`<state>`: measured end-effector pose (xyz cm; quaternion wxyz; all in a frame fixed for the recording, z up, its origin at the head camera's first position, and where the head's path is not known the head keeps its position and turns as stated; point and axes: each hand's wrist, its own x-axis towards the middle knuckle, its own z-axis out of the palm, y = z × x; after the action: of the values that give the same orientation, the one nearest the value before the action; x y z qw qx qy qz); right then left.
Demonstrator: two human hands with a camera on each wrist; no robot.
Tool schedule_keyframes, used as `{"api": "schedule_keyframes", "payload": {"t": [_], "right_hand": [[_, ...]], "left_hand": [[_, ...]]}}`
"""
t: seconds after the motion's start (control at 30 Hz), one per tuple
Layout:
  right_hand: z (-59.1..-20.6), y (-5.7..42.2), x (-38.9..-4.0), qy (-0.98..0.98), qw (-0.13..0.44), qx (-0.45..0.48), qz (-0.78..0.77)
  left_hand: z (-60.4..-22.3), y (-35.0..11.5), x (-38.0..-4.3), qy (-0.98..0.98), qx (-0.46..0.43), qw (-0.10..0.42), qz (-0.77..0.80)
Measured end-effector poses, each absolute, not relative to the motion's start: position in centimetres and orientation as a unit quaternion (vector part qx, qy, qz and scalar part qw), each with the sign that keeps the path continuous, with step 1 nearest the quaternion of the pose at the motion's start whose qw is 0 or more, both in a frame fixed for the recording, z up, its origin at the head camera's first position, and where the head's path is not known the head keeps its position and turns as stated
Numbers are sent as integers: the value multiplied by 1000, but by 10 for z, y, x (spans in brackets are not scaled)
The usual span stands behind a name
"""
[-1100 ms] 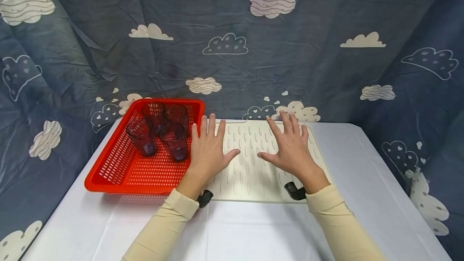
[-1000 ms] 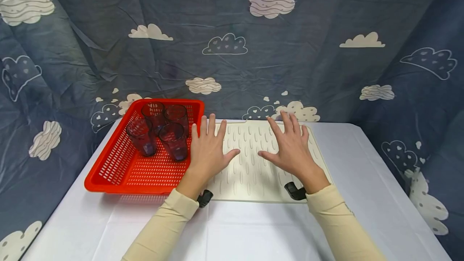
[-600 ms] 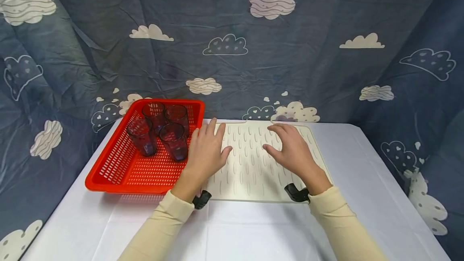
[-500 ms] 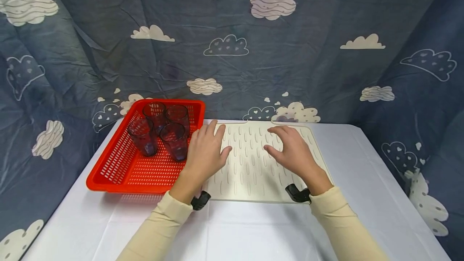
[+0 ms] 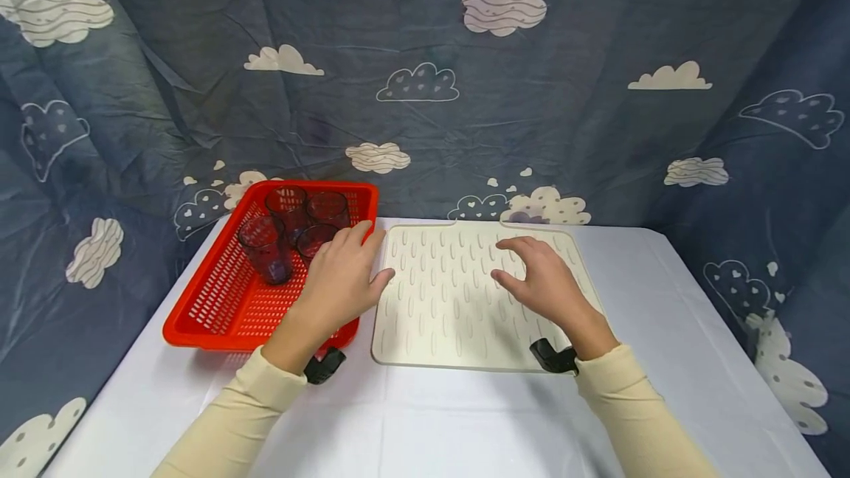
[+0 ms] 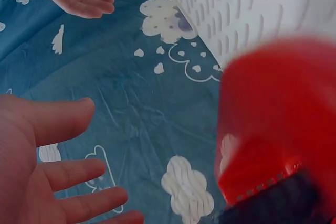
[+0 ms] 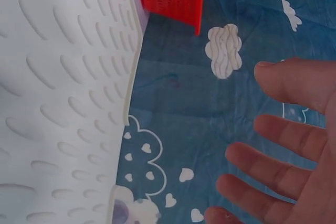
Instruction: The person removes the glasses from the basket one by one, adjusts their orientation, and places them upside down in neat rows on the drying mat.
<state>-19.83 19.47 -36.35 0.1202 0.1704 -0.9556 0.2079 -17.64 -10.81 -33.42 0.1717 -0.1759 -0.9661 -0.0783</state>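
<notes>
Head view, L hand (image 5: 337, 285) spread wide over R side of red basket (image 5: 199, 339), partly hiding 1 of 4 tinted glasses (image 5: 268, 257) grouped inside, contact can't tell, R hand (image 5: 546, 285) above cream ridged mat (image 5: 438, 308), loosely curved w/ thumb apart, white cloth (image 5: 432, 419) underneath.

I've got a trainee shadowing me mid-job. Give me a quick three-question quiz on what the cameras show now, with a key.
1. Count: how many tumblers are in the red basket?
2. True or false: the right hand grips a tumbler.
3. Multiple choice: in the head view, where does the cream ridged mat lie?
A) Left of the basket
B) Right of the basket
C) Inside the basket

Key:
1: Four.
2: False; it holds nothing, and the left hand is the one nearer the tumblers.
3: B.
</notes>
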Motion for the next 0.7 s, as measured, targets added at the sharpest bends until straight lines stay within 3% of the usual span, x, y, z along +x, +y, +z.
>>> {"api": "schedule_keyframes", "payload": {"t": [0.4, 0.7], "right_hand": [[-362, 191, -199, -956, 112, 172, 209], [-365, 183, -198, -951, 106, 184, 223]], "left_hand": [[-307, -152, -175, -963, -199, 169, -63], [-305, -179, -181, -974, -170, 119, -90]]}}
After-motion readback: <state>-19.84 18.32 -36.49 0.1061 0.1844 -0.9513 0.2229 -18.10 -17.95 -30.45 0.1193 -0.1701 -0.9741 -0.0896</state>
